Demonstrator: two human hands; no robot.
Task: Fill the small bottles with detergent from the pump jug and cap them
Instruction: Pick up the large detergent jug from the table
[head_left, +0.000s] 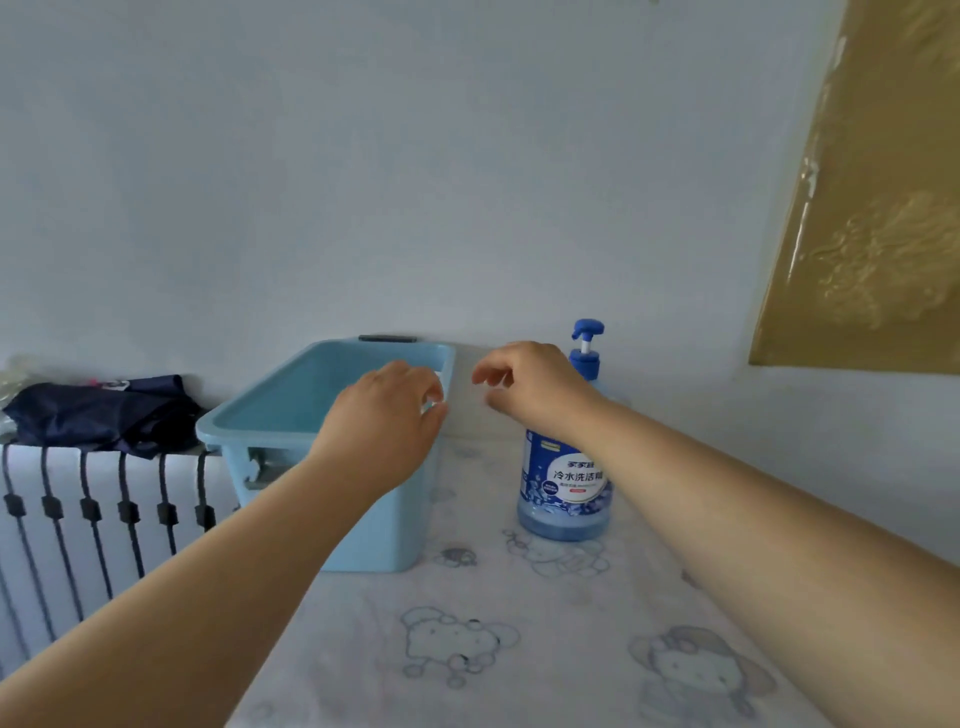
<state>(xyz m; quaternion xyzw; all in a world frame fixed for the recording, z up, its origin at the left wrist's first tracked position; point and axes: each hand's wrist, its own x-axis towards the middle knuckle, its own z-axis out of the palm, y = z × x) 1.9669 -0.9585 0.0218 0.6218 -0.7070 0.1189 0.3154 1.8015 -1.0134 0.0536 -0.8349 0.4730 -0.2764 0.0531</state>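
The detergent pump jug (566, 488), clear with blue liquid, a blue pump head and a white-and-blue label, stands on the table at centre right. My right hand (530, 384) hovers in front of its neck with loosely curled fingers and holds nothing. A light blue plastic bin (291, 400) stands to the jug's left. My left hand (384, 421) reaches over the bin's right rim, fingertips and thumb pinching a small white thing (434, 403), seemingly a small bottle, mostly hidden by the fingers. The hand blocks the view into that side of the bin.
The table carries a pale cloth with cartoon bears (467, 644). A dark blue garment (98, 415) lies on a white radiator (78, 519) at the left. A white wall is close behind, with a gold sheet (872, 208) hanging at the right.
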